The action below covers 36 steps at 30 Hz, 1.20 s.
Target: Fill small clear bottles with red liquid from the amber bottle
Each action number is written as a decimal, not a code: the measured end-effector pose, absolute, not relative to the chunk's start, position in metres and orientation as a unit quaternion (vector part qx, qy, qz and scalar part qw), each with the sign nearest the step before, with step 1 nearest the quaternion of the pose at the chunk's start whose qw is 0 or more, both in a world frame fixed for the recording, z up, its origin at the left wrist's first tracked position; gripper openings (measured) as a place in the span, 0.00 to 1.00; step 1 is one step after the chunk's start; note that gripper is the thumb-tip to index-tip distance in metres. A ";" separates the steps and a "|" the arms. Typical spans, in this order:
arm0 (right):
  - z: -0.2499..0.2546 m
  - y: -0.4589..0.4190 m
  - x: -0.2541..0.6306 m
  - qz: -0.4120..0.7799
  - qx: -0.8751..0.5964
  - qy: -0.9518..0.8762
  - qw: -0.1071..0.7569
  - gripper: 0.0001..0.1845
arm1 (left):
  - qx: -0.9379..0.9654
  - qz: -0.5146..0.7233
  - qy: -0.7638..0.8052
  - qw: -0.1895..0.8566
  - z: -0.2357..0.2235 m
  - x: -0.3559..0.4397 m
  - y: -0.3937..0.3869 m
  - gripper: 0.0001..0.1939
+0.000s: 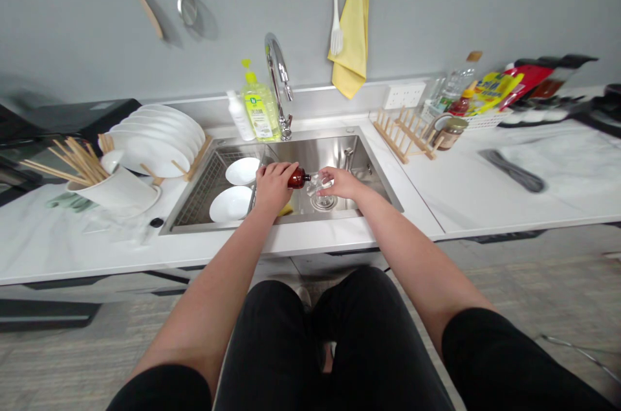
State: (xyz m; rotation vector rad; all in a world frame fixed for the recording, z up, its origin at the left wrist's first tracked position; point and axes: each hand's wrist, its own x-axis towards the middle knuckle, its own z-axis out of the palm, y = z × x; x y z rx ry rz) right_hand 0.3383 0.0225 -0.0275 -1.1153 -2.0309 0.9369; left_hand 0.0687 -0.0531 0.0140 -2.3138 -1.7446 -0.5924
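Observation:
Over the steel sink (349, 145), my left hand (274, 186) is wrapped round an amber bottle (297, 178) with a black neck. The bottle lies almost on its side, its neck pointing right. Facing that neck, my right hand (342, 182) grips a small clear cup-like piece (317, 184) between thumb and fingers. The bottle's mouth is at or very near the clear piece; whether they touch I cannot tell. Below my right hand is the drain (324, 202). Part of a yellow sponge or cloth (286, 210) shows beneath my left hand.
White bowls (231, 204) sit in a wire basket (196, 194) on the sink's left. Behind stand the faucet (277, 74) and a green soap bottle (261, 110). Plates (150, 139) and a chopstick holder (119, 191) are left; a wooden rack (405, 136) is right. A black cap (156, 222) lies near the sink.

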 end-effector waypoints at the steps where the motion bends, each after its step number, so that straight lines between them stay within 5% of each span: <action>1: -0.028 0.023 0.338 0.355 -0.422 -0.772 0.316 0.35 | -0.779 -0.201 -0.587 0.091 0.014 0.069 -0.053 0.35; 36: -0.023 0.020 0.337 0.370 -0.417 -0.768 0.315 0.33 | -0.780 -0.197 -0.586 0.092 0.017 0.070 -0.057 0.36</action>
